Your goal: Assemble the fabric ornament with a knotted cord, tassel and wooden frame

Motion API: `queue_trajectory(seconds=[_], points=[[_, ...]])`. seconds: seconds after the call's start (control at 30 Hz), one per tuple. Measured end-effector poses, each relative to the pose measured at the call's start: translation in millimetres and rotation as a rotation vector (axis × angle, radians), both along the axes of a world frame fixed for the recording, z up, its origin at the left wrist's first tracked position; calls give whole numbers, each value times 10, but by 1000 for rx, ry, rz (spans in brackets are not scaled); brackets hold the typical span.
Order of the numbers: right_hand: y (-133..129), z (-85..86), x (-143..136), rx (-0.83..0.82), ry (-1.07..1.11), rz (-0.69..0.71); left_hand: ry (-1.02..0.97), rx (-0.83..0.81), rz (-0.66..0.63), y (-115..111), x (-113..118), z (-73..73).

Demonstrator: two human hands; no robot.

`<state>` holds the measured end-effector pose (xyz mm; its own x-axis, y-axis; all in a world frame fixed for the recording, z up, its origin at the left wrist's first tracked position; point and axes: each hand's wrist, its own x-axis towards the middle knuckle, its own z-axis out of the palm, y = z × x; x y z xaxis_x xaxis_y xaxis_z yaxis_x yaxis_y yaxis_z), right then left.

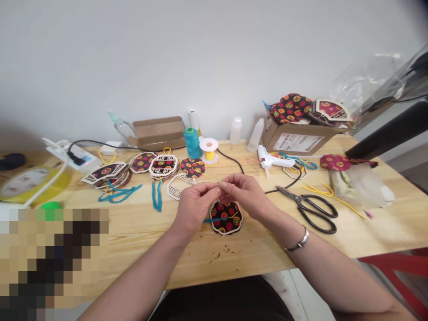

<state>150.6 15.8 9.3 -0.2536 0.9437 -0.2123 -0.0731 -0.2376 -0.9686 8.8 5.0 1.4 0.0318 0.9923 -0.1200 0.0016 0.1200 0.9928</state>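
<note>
My left hand [197, 200] and my right hand [245, 196] meet fingertip to fingertip above the table, both closed in a pinch. What they grip is too small to make out. Right below them lies a patterned fabric piece [227, 219] in black, red and yellow with a pale wooden rim, its upper part hidden by my fingers. A blue cord [214, 220] and a bit of yellow cord [235, 216] rest across it. Just left of my left hand is a bare white lattice frame [175, 186].
Black-handled scissors [312, 207] and a white glue gun [274, 158] lie to the right, before a cardboard box [294, 136] of fabric pieces. Behind my hands stand a teal thread cone [193, 143] and a yellow spool [209, 151]. Stacked ornaments [109, 174] with blue cords sit left.
</note>
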Motion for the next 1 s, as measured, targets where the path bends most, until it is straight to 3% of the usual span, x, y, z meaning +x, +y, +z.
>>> queue_trajectory(seconds=[0.23, 0.67, 0.83, 1.0], points=[[15, 27, 18, 144, -142, -44, 113, 33, -22, -23, 8, 19], [45, 59, 105, 185, -238, 59, 124, 49, -52, -28, 10, 25], [54, 21, 83, 120, -134, -10, 132, 17, -71, -37, 14, 21], [52, -11, 50, 127, -42, -90, -6, -53, -99, -32, 6, 5]])
